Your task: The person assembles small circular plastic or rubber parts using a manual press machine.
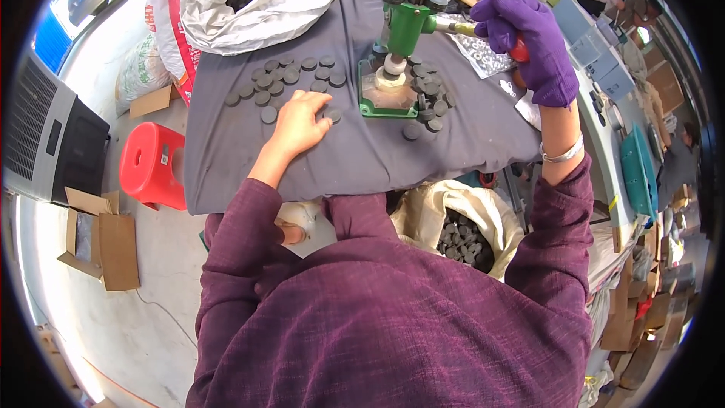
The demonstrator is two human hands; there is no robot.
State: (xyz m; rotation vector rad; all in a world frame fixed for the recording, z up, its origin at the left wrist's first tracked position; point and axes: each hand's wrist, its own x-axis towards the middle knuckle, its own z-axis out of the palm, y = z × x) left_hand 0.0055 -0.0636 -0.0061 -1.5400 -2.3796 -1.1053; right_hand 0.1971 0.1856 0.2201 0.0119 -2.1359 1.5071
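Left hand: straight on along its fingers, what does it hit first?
Probably the dark disc just beyond the fingertips of the left hand; whether they already touch is unclear.

From the head of the person in the maroon shirt (393, 310), we look through the left of two side-by-side fisheye cameras, down and forward onto the green lever press (406, 30). We are close to it, yet see wide: the table (302, 170) spreads around the press, the shirt fills the part below it, nearest us, and pale floor (162, 257) shows well to its left.
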